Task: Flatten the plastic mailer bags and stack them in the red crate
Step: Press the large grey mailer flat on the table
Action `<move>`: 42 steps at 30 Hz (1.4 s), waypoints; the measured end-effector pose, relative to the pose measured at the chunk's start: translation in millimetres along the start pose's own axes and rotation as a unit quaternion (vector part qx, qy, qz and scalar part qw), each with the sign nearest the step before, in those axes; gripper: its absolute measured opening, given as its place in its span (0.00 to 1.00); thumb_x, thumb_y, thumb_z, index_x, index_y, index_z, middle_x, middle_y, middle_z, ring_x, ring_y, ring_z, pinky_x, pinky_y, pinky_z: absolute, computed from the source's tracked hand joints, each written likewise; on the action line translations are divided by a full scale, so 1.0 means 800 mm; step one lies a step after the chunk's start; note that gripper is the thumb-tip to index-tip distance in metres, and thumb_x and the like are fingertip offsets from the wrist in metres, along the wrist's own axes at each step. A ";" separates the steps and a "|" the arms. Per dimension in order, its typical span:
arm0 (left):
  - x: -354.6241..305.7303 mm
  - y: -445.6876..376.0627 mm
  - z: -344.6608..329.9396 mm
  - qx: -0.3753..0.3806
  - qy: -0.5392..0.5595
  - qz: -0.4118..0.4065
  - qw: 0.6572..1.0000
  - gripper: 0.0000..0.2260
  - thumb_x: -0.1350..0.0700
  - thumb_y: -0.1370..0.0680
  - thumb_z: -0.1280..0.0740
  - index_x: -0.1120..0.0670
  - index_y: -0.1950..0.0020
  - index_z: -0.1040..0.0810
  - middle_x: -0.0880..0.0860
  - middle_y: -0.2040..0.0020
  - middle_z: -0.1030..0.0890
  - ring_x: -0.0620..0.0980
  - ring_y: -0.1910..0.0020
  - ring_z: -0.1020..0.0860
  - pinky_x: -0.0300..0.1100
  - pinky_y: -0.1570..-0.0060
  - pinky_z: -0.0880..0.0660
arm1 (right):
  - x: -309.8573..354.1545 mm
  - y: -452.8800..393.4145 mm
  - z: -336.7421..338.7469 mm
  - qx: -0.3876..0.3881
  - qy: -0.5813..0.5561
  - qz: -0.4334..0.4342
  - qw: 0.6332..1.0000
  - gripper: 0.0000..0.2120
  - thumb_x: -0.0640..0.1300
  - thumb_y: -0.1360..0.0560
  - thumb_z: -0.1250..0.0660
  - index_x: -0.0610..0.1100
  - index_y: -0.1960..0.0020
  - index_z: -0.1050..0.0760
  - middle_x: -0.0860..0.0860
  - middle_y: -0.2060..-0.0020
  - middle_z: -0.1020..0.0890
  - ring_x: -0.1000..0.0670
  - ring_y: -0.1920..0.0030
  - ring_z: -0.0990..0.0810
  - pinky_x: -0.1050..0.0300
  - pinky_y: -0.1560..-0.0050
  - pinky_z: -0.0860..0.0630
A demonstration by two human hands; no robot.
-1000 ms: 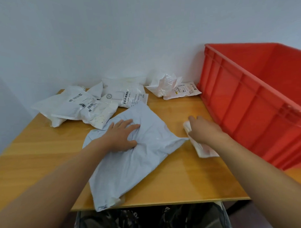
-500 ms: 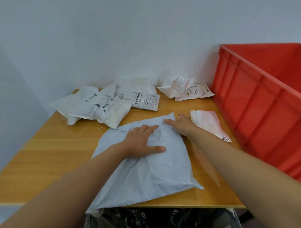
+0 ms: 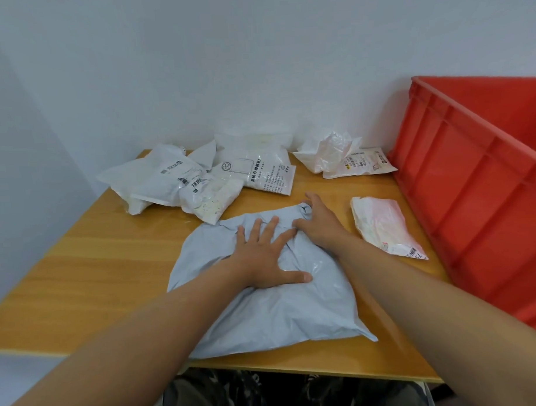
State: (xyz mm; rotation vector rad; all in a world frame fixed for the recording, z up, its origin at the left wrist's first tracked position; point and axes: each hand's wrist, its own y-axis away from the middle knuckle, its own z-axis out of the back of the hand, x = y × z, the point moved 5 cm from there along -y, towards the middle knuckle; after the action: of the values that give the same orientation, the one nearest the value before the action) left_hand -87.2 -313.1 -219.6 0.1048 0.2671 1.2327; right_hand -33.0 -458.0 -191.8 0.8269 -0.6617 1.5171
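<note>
One grey mailer bag [image 3: 273, 306] is lying on the wooden table [image 3: 90, 269], near the front edge, and it is being pressed down by two hands. The left hand [image 3: 262, 257] is laid flat on its middle with the fingers spread wide. The right hand [image 3: 317, 225] is placed at the far corner of the bag, where the plastic is wrinkled; whether the corner is being pinched cannot be told.

One pink-white bag [image 3: 383, 226] is lying just beside the red crate [image 3: 479, 195], which is standing at the right side of the table. About four white bags [image 3: 181, 181] are piled at the far left, with barcodes and small printed text that cannot be read. Two more crumpled bags [image 3: 344, 157] are lying against the wall [image 3: 225, 67].
</note>
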 end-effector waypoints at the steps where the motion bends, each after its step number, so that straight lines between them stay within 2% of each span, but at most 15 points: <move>1: 0.000 0.000 0.001 0.002 -0.002 0.001 1.000 0.50 0.18 0.36 0.45 0.37 0.22 0.62 0.48 0.20 0.66 0.57 0.22 0.66 0.64 0.28 0.68 | 0.002 0.000 -0.002 0.005 0.025 0.011 1.000 0.36 0.43 0.22 0.31 0.45 0.20 0.47 0.47 0.24 0.35 0.46 0.27 0.33 0.61 0.35 0.37; 3: 0.000 0.001 0.001 0.004 0.000 0.000 1.000 0.51 0.19 0.36 0.45 0.38 0.22 0.64 0.49 0.20 0.66 0.56 0.22 0.66 0.64 0.28 0.68 | 0.005 0.000 -0.002 0.006 0.107 0.029 0.994 0.34 0.46 0.20 0.35 0.43 0.20 0.48 0.45 0.22 0.41 0.45 0.23 0.40 0.56 0.28 0.40; 5: -0.001 0.001 0.001 0.000 0.004 0.001 1.000 0.53 0.18 0.36 0.45 0.41 0.21 0.65 0.49 0.20 0.66 0.56 0.22 0.66 0.64 0.28 0.68 | 0.011 0.002 -0.002 -0.006 0.243 0.059 0.968 0.32 0.51 0.18 0.42 0.44 0.19 0.51 0.46 0.19 0.51 0.45 0.20 0.53 0.47 0.22 0.51; 7: -0.001 0.002 0.000 -0.005 0.006 0.006 1.000 0.55 0.19 0.36 0.46 0.46 0.21 0.67 0.49 0.20 0.66 0.55 0.22 0.66 0.64 0.28 0.68 | 0.019 0.006 -0.009 0.021 0.319 0.108 0.941 0.29 0.56 0.16 0.50 0.48 0.19 0.51 0.49 0.19 0.55 0.47 0.20 0.61 0.45 0.22 0.61; 11: -0.003 0.000 -0.001 -0.003 0.017 0.004 1.000 0.58 0.18 0.36 0.46 0.49 0.22 0.71 0.47 0.21 0.69 0.55 0.22 0.67 0.64 0.28 0.68 | 0.012 0.021 -0.036 0.142 0.326 0.104 0.929 0.34 0.69 0.20 0.57 0.55 0.19 0.56 0.54 0.19 0.56 0.48 0.21 0.64 0.45 0.23 0.65; 14: -0.003 -0.001 -0.001 -0.007 0.033 0.006 0.999 0.59 0.18 0.37 0.45 0.48 0.22 0.70 0.45 0.21 0.68 0.54 0.22 0.67 0.63 0.28 0.69 | 0.001 0.022 -0.043 0.138 0.332 0.085 0.929 0.43 0.76 0.27 0.57 0.55 0.19 0.59 0.55 0.19 0.58 0.48 0.20 0.64 0.44 0.22 0.64; 18: -0.003 0.001 0.000 -0.018 0.032 0.007 0.999 0.59 0.18 0.37 0.44 0.49 0.21 0.68 0.46 0.20 0.65 0.54 0.21 0.66 0.63 0.27 0.69 | -0.003 0.022 -0.046 0.125 0.329 0.084 0.932 0.50 0.79 0.34 0.62 0.55 0.19 0.57 0.55 0.19 0.57 0.47 0.20 0.62 0.44 0.22 0.62; 27: -0.005 0.004 0.000 -0.057 0.038 0.014 0.998 0.58 0.19 0.37 0.43 0.49 0.20 0.63 0.46 0.19 0.60 0.53 0.21 0.61 0.61 0.26 0.66 | -0.008 0.023 -0.049 0.110 0.327 0.090 0.934 0.47 0.77 0.31 0.61 0.54 0.19 0.53 0.53 0.19 0.54 0.48 0.20 0.58 0.45 0.21 0.60; 31: -0.004 0.006 0.001 -0.053 0.051 0.014 0.997 0.53 0.23 0.32 0.40 0.50 0.19 0.61 0.46 0.19 0.58 0.52 0.20 0.60 0.60 0.25 0.65 | -0.005 0.021 -0.046 0.117 0.304 0.069 0.943 0.36 0.70 0.22 0.59 0.54 0.19 0.49 0.53 0.19 0.51 0.48 0.20 0.56 0.46 0.22 0.60; 33: -0.001 0.004 0.013 -0.040 0.117 0.015 0.992 0.45 0.31 0.29 0.38 0.49 0.19 0.51 0.50 0.19 0.46 0.52 0.21 0.51 0.60 0.24 0.60 | 0.008 0.016 -0.042 0.113 0.269 0.043 0.956 0.31 0.67 0.19 0.60 0.55 0.22 0.39 0.50 0.20 0.42 0.45 0.20 0.49 0.43 0.22 0.56; 35: 0.008 0.004 0.033 -0.040 0.286 0.019 0.957 0.33 0.41 0.31 0.40 0.49 0.27 0.32 0.52 0.33 0.26 0.52 0.31 0.32 0.58 0.26 0.42 | 0.026 0.004 -0.040 0.103 0.239 -0.005 0.965 0.31 0.64 0.18 0.60 0.53 0.30 0.27 0.46 0.28 0.28 0.42 0.25 0.36 0.40 0.24 0.50; 37: 0.025 0.003 0.055 -0.109 0.410 0.048 0.904 0.23 0.46 0.27 0.39 0.51 0.34 0.23 0.51 0.40 0.20 0.51 0.38 0.24 0.49 0.34 0.31 | 0.046 -0.008 -0.042 0.086 0.252 -0.041 0.963 0.30 0.60 0.18 0.58 0.47 0.35 0.23 0.43 0.34 0.23 0.40 0.31 0.31 0.39 0.26 0.48; 38: 0.036 0.002 0.064 -0.166 0.408 0.077 0.894 0.19 0.50 0.24 0.38 0.53 0.35 0.22 0.52 0.39 0.20 0.51 0.39 0.24 0.44 0.37 0.31 | 0.055 -0.011 -0.045 0.068 0.276 -0.041 0.958 0.27 0.57 0.18 0.56 0.45 0.37 0.23 0.43 0.35 0.23 0.40 0.31 0.32 0.38 0.26 0.48; 40: 0.055 0.004 0.077 -0.287 0.303 0.122 0.901 0.15 0.56 0.22 0.39 0.56 0.37 0.21 0.54 0.39 0.20 0.54 0.39 0.24 0.44 0.40 0.31 | 0.063 -0.011 -0.055 0.024 0.314 -0.025 0.949 0.23 0.52 0.18 0.53 0.44 0.36 0.25 0.43 0.32 0.27 0.39 0.26 0.39 0.35 0.25 0.53; 42: 0.060 0.004 0.076 -0.330 0.196 0.121 0.915 0.18 0.53 0.24 0.44 0.57 0.45 0.18 0.55 0.46 0.18 0.57 0.43 0.23 0.48 0.44 0.29 | 0.061 -0.005 -0.067 0.003 0.327 -0.018 0.945 0.23 0.53 0.17 0.54 0.47 0.29 0.31 0.45 0.24 0.37 0.38 0.21 0.50 0.34 0.24 0.60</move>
State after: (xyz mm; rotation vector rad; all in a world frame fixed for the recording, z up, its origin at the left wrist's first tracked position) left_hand -60.1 -262.8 -167.0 -0.7220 0.1728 1.5281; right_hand -36.5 -385.6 -183.5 0.2929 -0.1449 1.6328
